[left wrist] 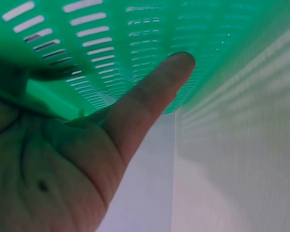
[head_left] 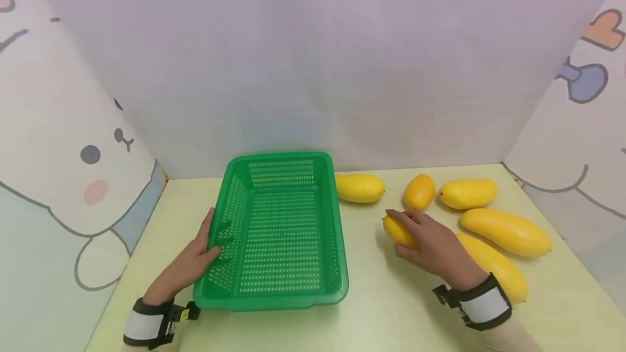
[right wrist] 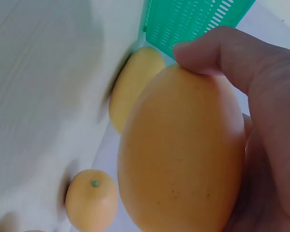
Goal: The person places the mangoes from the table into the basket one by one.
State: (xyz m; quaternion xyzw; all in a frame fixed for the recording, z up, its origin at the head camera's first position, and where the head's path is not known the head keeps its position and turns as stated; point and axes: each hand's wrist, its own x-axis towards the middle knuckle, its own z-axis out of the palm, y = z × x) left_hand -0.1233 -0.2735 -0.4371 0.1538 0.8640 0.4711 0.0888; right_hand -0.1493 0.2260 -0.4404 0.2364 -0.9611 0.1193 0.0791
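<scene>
A green plastic basket (head_left: pixel 279 238) with slotted walls stands on the table, left of the middle. My left hand (head_left: pixel 193 258) grips its left side, thumb over the rim and fingers along the outer wall. In the left wrist view, one finger (left wrist: pixel 152 92) lies against the slotted wall. To the right of the basket, my right hand (head_left: pixel 437 243) holds a yellow mango (head_left: pixel 398 231) from above. The right wrist view shows this mango (right wrist: pixel 179 154) large and smooth with small dark specks, the thumb curled over its end. The palm side is partly hidden by the fruit.
Behind the right hand lie a shorter orange-yellow fruit (head_left: pixel 419 192) and a plump yellow one (head_left: pixel 468 193). Two long yellow fruits, one farther right (head_left: pixel 506 231) and one nearer (head_left: pixel 496 265), lie by the right wrist. Another yellow fruit (head_left: pixel 361 188) sits beside the basket's far right corner, near the back wall (head_left: pixel 318 96).
</scene>
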